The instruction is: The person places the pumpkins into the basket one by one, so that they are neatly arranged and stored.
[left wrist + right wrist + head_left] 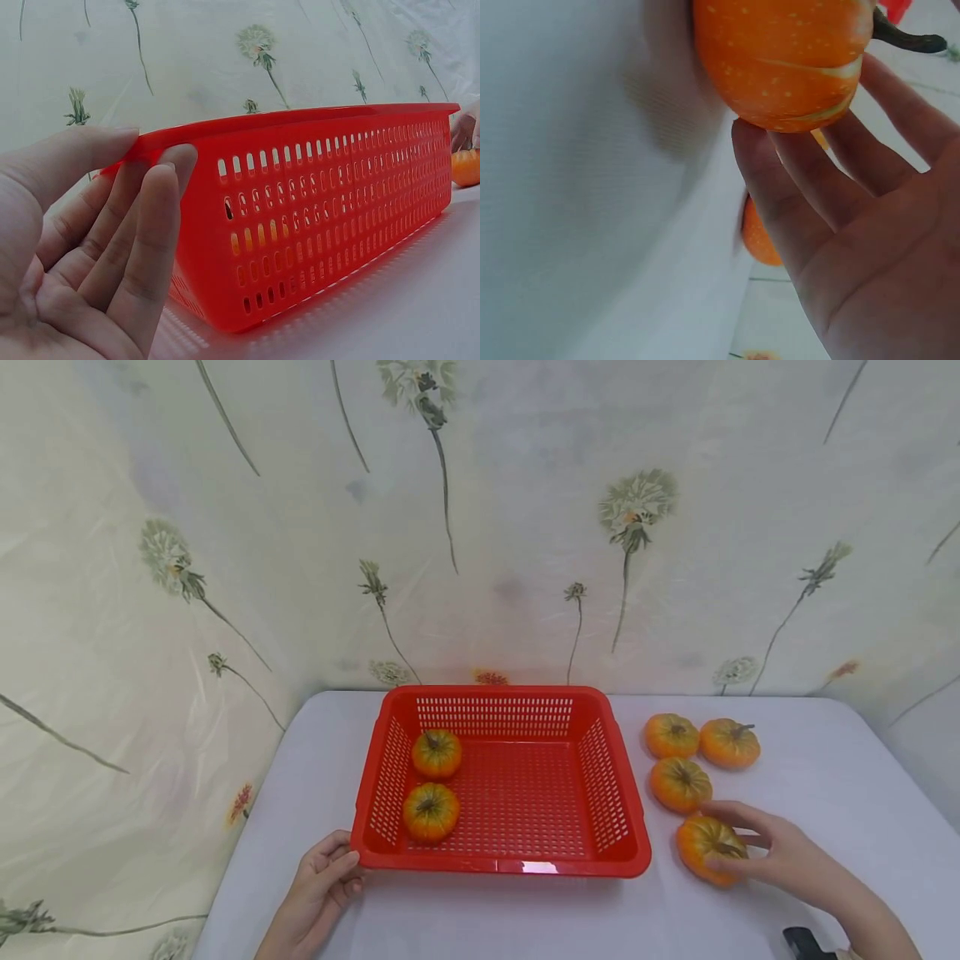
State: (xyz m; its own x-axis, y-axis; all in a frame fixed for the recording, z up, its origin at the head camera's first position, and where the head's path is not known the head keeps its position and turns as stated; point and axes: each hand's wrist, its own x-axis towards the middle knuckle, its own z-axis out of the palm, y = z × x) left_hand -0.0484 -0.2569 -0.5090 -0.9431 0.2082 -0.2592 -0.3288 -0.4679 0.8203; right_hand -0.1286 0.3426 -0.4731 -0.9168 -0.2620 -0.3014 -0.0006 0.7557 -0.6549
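Note:
At its near left corner, the red plastic basket (480,863) has its rim pinched between the thumb and fingers of my left hand (313,893). The left wrist view shows the thumb on top of the rim and fingertips under it, against the slotted wall (330,202). Two small orange pumpkins (437,754) sit inside along the basket's left side. To the right of the basket, my right hand (798,864) grips another small pumpkin (701,847) on the table, thumb on its near side and fingers round the far side. Its dark stem (911,36) shows in the right wrist view.
Three more pumpkins (672,736) stand close together on the white tabletop (810,777), just beyond my right hand. A curtain (510,527) with dandelion prints hangs behind the table and along its sides. Part of a black object (802,942) shows by the right wrist.

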